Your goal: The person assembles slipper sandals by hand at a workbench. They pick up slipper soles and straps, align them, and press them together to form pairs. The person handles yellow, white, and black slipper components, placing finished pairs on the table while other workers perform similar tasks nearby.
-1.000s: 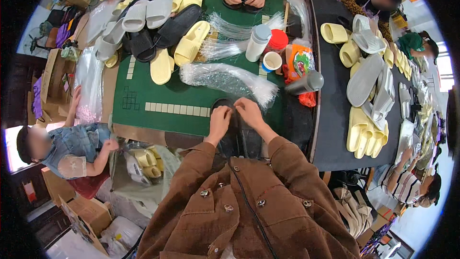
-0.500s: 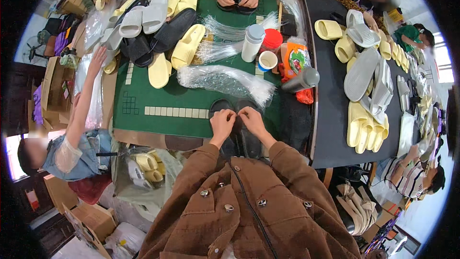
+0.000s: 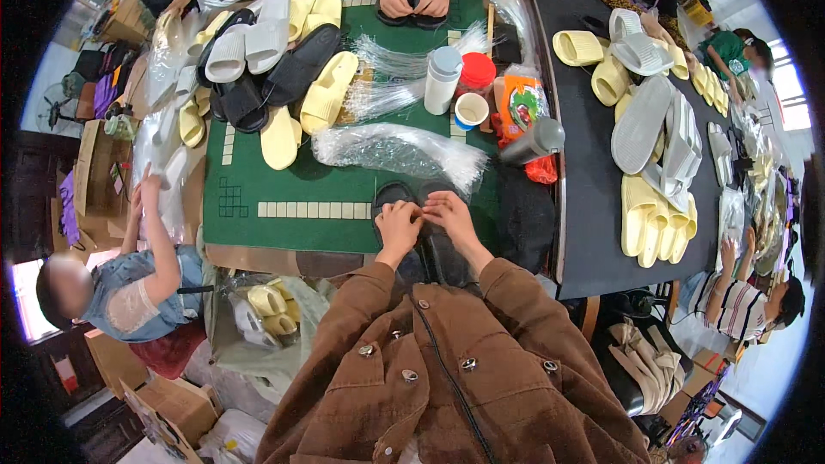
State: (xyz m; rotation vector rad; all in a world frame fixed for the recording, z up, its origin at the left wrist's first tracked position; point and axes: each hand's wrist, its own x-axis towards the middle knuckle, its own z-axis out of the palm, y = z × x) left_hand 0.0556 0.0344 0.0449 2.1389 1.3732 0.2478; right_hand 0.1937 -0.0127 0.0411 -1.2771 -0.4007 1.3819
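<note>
A pair of black slippers [image 3: 445, 259] lies at the table's near edge, right in front of me. My left hand [image 3: 398, 228] rests over the left slipper, its fingers drawn together in a pinch by the inner edge. Over the right slipper, my right hand [image 3: 450, 216] has thumb and fingertips close together, facing the left ones. Whatever sits between the fingertips is too small to make out. Just beyond them lies a bundle of thin clear plastic strands [image 3: 400, 155] in a clear bag. More loose clear strands [image 3: 387, 103] spread behind it.
Yellow, grey and black slippers [image 3: 330, 94] pile up at the table's far left. A white bottle [image 3: 442, 82], red-lidded container [image 3: 477, 73], paper cup [image 3: 471, 110] and grey tumbler [image 3: 533, 142] stand right of centre. Co-workers sit around; a dark table [image 3: 593, 249] on the right holds more slippers.
My right hand's fingers have lifted and shifted slightly, while my left stays over its slipper. The co-worker at left has drawn an outstretched arm back from the slipper pile.
</note>
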